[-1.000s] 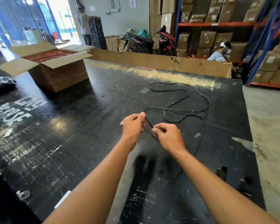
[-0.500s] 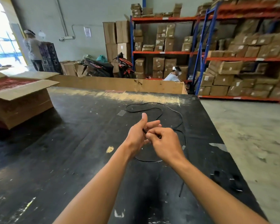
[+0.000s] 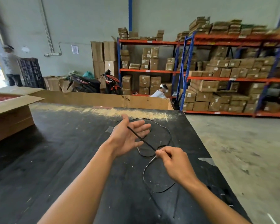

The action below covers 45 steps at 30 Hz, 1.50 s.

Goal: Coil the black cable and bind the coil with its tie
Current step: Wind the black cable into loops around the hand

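- Left hand (image 3: 128, 138) released, palm up, fingers spread; a straight stretch of the black cable (image 3: 160, 190) crosses the palm, nothing gripped.
- Right hand (image 3: 173, 162) pinching the cable between thumb and forefinger, just near-right of the left palm; the taut stretch runs from that pinch up across the left palm.
- Rest of the cable lies loose on the dark surface (image 3: 58, 143): one open loop far of the hands, another near the right forearm. No tidy coil yet.
- Tie not identifiable; too thin and dark to pick out from the cable.
- Open cardboard box (image 3: 10, 113) at far left of the surface, well apart from the cable, not involved.
- Step, as I judge it: very start of coiling, laying the first turn over the open left hand. Binding is still far off.
- Next move likely calls for: left hand closing on the stretch to anchor it, right hand sliding along and feeding even loops into the left.
- Watch-out: loose loops on the surface overlap and could snag or twist while drawn in; keep turns the same size so the tie can close round them.
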{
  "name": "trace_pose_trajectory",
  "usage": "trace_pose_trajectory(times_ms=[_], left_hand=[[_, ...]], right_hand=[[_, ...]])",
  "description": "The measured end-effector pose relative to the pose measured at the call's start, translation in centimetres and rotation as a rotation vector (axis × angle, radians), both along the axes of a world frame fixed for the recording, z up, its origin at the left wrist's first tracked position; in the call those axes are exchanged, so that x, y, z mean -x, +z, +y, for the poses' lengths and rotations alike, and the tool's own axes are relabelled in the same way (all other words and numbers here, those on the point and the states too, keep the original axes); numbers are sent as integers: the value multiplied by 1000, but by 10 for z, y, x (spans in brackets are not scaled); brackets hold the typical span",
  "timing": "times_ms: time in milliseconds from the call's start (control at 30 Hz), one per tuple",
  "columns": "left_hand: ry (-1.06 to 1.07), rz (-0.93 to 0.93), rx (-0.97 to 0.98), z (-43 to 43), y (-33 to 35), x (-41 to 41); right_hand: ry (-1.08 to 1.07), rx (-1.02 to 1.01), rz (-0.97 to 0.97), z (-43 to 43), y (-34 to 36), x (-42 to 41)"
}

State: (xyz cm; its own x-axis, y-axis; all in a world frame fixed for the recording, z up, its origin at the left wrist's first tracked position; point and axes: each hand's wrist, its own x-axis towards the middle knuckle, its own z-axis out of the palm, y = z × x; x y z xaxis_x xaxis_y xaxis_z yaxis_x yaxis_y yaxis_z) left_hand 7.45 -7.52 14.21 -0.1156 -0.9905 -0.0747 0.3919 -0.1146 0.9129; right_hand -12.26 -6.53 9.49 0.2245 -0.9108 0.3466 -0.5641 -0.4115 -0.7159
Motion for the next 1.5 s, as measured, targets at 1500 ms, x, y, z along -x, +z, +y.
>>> trace_pose_trajectory(times_ms=[1500], left_hand=[[-679, 79, -110, 57, -1, 11]], right_hand=[[222, 342, 705, -75, 87, 31]])
